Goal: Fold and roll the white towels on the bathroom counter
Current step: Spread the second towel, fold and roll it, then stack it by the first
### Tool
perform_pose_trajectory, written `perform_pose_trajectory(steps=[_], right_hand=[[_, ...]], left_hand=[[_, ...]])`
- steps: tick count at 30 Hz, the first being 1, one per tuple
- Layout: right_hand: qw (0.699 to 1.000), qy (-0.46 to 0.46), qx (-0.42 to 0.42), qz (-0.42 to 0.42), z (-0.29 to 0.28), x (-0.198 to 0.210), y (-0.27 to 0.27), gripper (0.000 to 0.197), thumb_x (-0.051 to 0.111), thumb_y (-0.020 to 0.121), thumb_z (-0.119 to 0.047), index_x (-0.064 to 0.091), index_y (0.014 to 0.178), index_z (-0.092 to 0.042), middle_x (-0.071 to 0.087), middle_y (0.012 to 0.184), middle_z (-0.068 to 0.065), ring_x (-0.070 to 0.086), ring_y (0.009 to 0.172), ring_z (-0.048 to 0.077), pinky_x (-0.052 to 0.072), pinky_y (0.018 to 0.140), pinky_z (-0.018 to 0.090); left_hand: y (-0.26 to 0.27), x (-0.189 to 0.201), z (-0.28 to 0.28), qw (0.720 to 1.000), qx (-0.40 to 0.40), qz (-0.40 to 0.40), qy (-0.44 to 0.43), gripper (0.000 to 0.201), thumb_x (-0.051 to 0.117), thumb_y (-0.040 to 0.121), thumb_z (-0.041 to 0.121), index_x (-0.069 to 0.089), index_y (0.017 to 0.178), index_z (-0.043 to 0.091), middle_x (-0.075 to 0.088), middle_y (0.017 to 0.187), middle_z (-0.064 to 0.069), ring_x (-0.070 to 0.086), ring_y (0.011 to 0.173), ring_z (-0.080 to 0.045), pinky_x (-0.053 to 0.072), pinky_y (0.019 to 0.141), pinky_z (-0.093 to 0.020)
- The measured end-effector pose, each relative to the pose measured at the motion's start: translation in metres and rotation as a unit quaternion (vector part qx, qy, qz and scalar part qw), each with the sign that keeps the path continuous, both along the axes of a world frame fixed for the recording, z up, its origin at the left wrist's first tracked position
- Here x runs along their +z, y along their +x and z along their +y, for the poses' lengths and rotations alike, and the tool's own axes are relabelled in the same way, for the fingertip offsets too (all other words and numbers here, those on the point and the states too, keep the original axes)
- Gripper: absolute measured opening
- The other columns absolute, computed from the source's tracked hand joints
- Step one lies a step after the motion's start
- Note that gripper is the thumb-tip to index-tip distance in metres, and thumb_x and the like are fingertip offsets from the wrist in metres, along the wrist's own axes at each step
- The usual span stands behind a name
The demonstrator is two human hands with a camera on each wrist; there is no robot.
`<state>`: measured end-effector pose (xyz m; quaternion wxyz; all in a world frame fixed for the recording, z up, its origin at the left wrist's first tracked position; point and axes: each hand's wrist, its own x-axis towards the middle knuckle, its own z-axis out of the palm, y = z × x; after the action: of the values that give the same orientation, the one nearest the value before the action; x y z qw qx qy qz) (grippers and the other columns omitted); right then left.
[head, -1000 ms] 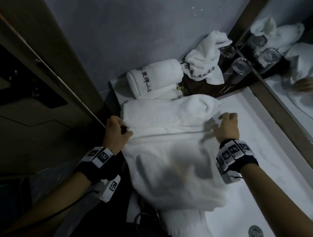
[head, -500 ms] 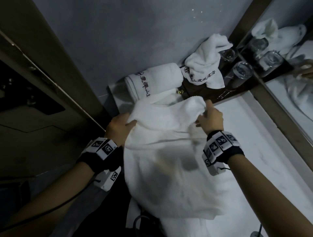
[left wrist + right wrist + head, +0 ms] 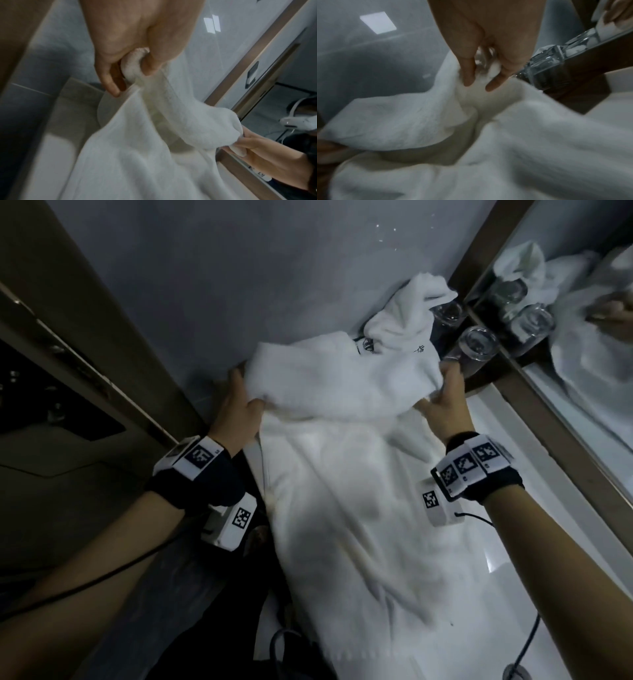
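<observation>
A large white towel (image 3: 359, 508) is lifted at its far end and hangs down over the white counter (image 3: 507, 525). My left hand (image 3: 239, 405) pinches its far left corner (image 3: 135, 65) between thumb and fingers. My right hand (image 3: 445, 402) holds the far right corner, with the cloth (image 3: 481, 81) bunched between thumb and fingers. The raised edge sags between the two hands and hides the rolled towel behind it. A crumpled white towel with dark lettering (image 3: 407, 320) lies at the back of the counter.
Two clear drinking glasses (image 3: 476, 344) stand on a dark tray right behind my right hand. A mirror (image 3: 582, 344) in a wooden frame runs along the right. A grey wall lies ahead and a dark door frame stands at the left. A black cable (image 3: 527, 642) crosses the counter.
Both hands have taken the towel's far corners and raised them up and away from me; the lifted edge now covers the rolled towel that was in sight before.
</observation>
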<state>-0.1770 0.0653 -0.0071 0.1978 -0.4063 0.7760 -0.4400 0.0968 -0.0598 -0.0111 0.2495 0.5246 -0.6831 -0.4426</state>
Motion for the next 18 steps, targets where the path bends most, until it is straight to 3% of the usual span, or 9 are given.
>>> perform_pose_trajectory(steps=[2,4,6,8,10,11,13,16,18], right_hand=[[0.996,0.060,0.008,0.073,0.014,-0.012,-0.004,0.048,0.066,0.070,0.013,0.043,0.109,-0.001,0.039,0.109,0.013,0.037,0.093,0.016,0.031,0.065,0.020],[0.991,0.092,0.029,0.088,0.028,-0.022,-0.008,0.055,0.068,0.066,0.016,0.040,0.108,-0.004,0.037,0.112,0.016,0.037,0.091,0.017,0.032,0.062,0.019],[0.991,0.112,0.063,0.034,0.043,-0.029,-0.010,0.063,0.069,0.067,0.016,0.029,0.106,-0.013,0.031,0.111,0.012,0.038,0.088,0.020,0.037,0.063,0.021],[0.988,0.122,0.086,-0.037,0.059,-0.033,-0.012,0.060,0.063,0.074,0.015,0.026,0.107,-0.018,0.033,0.103,0.012,0.040,0.080,0.021,0.040,0.066,0.033],[0.986,0.130,0.077,-0.065,0.074,-0.035,-0.011,0.049,0.060,0.078,0.012,0.038,0.103,-0.024,0.045,0.093,0.012,0.045,0.077,0.022,0.041,0.067,0.036],[0.987,0.136,0.068,-0.048,0.080,-0.036,-0.011,0.045,0.062,0.077,0.010,0.047,0.098,-0.026,0.051,0.094,0.011,0.048,0.081,0.022,0.041,0.069,0.032],[0.986,0.156,0.053,0.002,0.089,-0.038,-0.008,0.033,0.070,0.072,0.009,0.062,0.090,-0.018,0.058,0.102,0.015,0.051,0.089,0.022,0.040,0.075,0.025],[0.984,0.164,0.049,0.053,0.099,-0.038,-0.005,0.025,0.070,0.067,0.013,0.072,0.074,-0.010,0.057,0.090,0.012,0.055,0.087,0.027,0.036,0.063,0.002],[0.983,0.169,0.021,0.069,0.107,-0.041,-0.006,0.029,0.063,0.067,0.019,0.074,0.075,-0.007,0.055,0.087,0.009,0.057,0.087,0.030,0.036,0.063,0.004]], left_hand=[[0.005,-0.007,0.011,0.999,-0.029,-0.007,0.012,0.050,0.065,0.077,0.015,0.029,0.112,0.012,0.035,0.121,-0.006,0.031,0.108,-0.009,0.026,0.082,-0.013],[0.011,-0.017,0.025,0.997,-0.060,-0.041,0.016,0.036,0.063,0.082,0.015,0.031,0.098,0.011,0.040,0.102,-0.005,0.039,0.100,-0.019,0.032,0.078,-0.019],[0.018,-0.026,0.041,0.993,-0.088,-0.068,-0.047,0.016,0.060,0.085,0.009,0.046,0.092,0.004,0.038,0.097,-0.005,0.042,0.094,-0.022,0.038,0.081,-0.023],[0.021,-0.032,0.055,0.991,-0.096,-0.047,-0.075,0.016,0.067,0.078,0.001,0.055,0.089,0.002,0.033,0.106,-0.006,0.040,0.099,-0.019,0.036,0.084,-0.013],[0.019,-0.034,0.064,0.991,-0.109,-0.044,-0.058,0.030,0.071,0.073,0.000,0.055,0.099,0.003,0.032,0.113,-0.009,0.039,0.105,-0.017,0.037,0.086,-0.012],[0.016,-0.034,0.066,0.991,-0.118,-0.044,-0.045,0.039,0.072,0.072,0.000,0.053,0.106,0.003,0.033,0.118,-0.012,0.039,0.110,-0.019,0.040,0.089,-0.019],[0.008,-0.033,0.070,0.987,-0.144,-0.057,-0.052,0.055,0.071,0.070,0.000,0.047,0.119,0.005,0.030,0.130,-0.015,0.035,0.122,-0.025,0.041,0.099,-0.033],[-0.002,-0.037,0.068,0.970,-0.181,-0.136,-0.089,0.077,0.070,0.074,0.005,0.028,0.139,0.009,0.019,0.144,-0.018,0.019,0.136,-0.032,0.023,0.115,-0.041],[-0.006,-0.041,0.065,0.968,-0.184,-0.167,-0.043,0.085,0.067,0.077,0.007,0.015,0.144,0.012,0.017,0.148,-0.018,0.018,0.137,-0.034,0.020,0.116,-0.044]])
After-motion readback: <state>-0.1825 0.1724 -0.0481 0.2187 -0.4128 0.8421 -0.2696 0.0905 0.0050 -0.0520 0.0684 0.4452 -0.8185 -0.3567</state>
